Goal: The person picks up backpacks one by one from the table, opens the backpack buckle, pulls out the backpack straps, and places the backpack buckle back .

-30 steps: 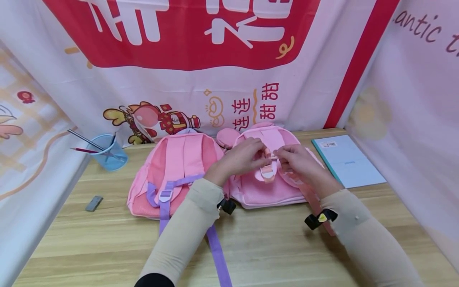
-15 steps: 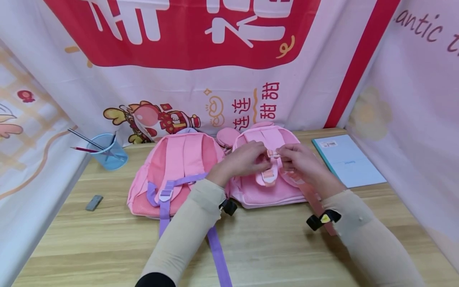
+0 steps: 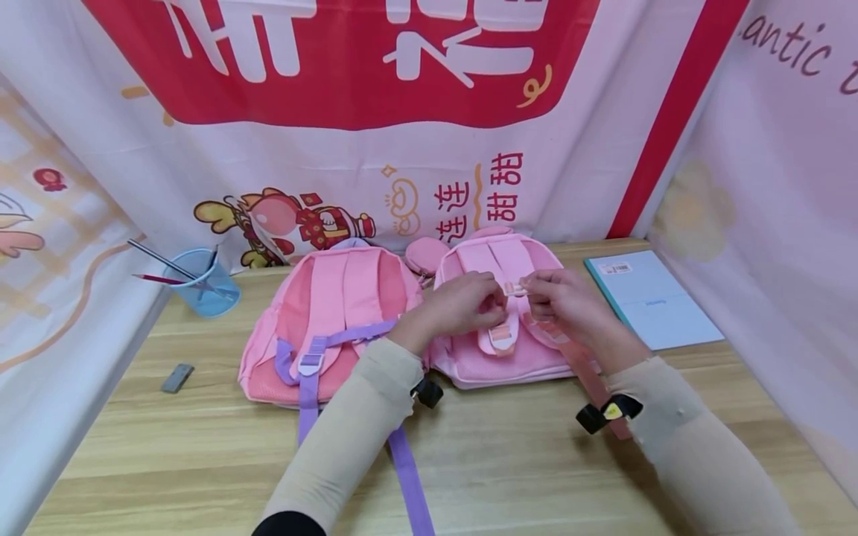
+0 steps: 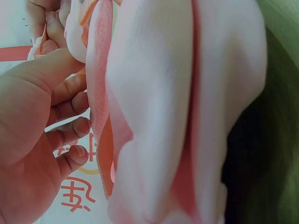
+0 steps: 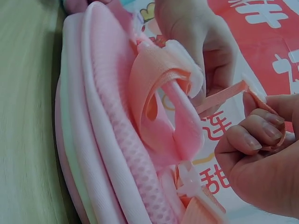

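The right-hand pink backpack (image 3: 536, 356) stands with its strap side toward me. Between my hands lies a white strap buckle (image 3: 515, 289) on a narrow peach strap (image 5: 224, 98). My right hand (image 3: 566, 305) pinches the strap beside the buckle, its fingers curled. My left hand (image 3: 462, 301) grips the strap's other end between thumb and forefinger; in the left wrist view its other fingers (image 4: 70, 161) are loosely bent beside the pink cloth. Below the hands hangs a padded shoulder strap with a white slider (image 3: 501, 337). The left fingertips are partly hidden in the head view.
A second pink backpack (image 3: 345, 294) with purple straps (image 3: 409, 476) stands to the left. A blue pen cup (image 3: 211, 290) and a grey eraser (image 3: 177, 378) are further left. A light blue notebook (image 3: 653, 301) lies at the right, before a printed cloth wall.
The right hand has shifted slightly right, and more of the white buckle shows between the hands. The shoulder strap's slider has dropped a little lower.
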The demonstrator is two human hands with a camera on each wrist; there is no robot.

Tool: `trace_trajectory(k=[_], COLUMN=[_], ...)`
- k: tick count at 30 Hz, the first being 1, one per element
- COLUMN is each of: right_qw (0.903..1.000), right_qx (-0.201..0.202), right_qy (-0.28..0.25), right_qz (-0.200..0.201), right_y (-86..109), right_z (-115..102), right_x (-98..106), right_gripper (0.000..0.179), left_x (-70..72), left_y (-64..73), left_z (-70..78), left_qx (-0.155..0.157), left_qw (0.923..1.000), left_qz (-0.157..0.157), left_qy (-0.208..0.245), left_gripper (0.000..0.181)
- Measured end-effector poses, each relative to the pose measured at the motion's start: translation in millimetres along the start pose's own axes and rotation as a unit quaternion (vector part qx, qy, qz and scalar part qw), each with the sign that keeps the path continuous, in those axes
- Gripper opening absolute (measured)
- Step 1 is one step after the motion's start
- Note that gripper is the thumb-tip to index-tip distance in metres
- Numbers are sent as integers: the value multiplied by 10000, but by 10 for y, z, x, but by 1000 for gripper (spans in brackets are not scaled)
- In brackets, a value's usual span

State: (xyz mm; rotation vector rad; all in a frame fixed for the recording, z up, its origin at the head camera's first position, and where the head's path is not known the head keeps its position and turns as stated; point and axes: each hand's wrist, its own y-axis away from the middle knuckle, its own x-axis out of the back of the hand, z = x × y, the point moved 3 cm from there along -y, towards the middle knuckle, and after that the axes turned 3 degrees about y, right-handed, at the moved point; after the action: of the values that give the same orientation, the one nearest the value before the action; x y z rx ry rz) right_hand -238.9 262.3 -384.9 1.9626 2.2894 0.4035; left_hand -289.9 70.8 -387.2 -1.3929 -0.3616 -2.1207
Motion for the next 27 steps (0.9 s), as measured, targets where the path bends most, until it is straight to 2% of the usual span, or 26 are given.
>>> trace_trajectory(k=[4, 7, 10, 15, 20, 27], right_qw=[9997, 9995, 9995, 9993, 9986, 9995], right_qx=[-104, -154, -169, -218, -315, -289], right_qy=[174, 221, 239, 295, 418, 31], right_qz=[125, 174, 138, 97, 70, -100], right_y=[7, 13, 15, 15, 25, 63], right_z=[9, 4, 2, 6, 22, 70], right_x=[8, 21, 41, 48, 47, 169], right_gripper=[24, 25, 25, 25, 30, 25], left_x=[0, 48, 113, 173, 177, 165], left_y=[17, 54, 84, 69, 48, 43], left_z=[-7, -4, 21, 79, 97, 75], left_qx=[106, 283, 210, -119, -192, -180], left_qw=[9998, 9979, 9940, 9907, 9879, 9836], left_qz=[128, 337, 650, 909, 881, 1012], left_qy=[117, 479, 853, 1009, 1265, 1479], left_gripper=[28, 39, 45, 33, 28, 24])
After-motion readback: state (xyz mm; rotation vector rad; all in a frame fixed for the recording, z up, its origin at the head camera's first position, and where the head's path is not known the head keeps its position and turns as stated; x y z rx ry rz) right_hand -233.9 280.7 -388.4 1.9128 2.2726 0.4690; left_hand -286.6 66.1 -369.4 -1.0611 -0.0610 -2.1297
